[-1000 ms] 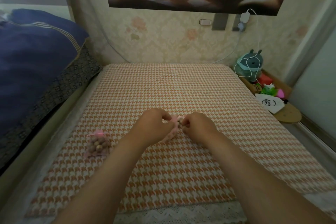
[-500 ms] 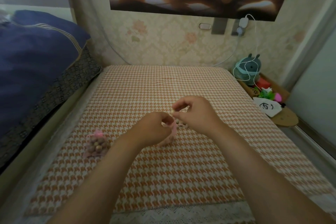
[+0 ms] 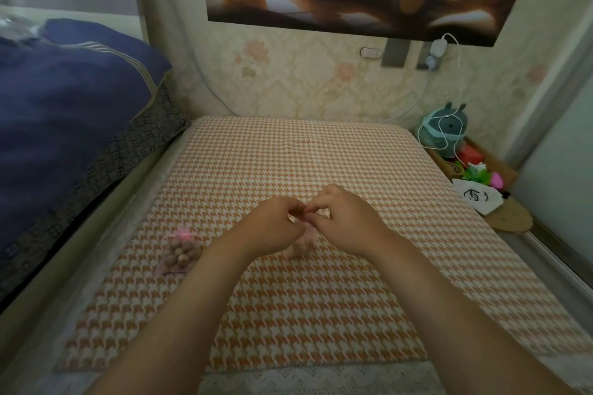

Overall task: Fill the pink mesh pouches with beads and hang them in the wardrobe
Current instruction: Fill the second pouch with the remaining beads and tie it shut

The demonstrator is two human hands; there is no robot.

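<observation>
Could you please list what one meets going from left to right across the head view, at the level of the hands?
Navy quilt → filled pink mesh pouch → left hand → right hand → white printed bag.

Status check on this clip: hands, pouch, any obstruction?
Left hand and right hand both pinching the pink pouch at its top. Filled pouch lies apart, left on the mat. Nothing in the way.

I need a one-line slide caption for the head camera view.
Left hand and right hand work a pink mesh pouch over the orange houndstooth mat; a bead-filled pouch lies left.
</observation>
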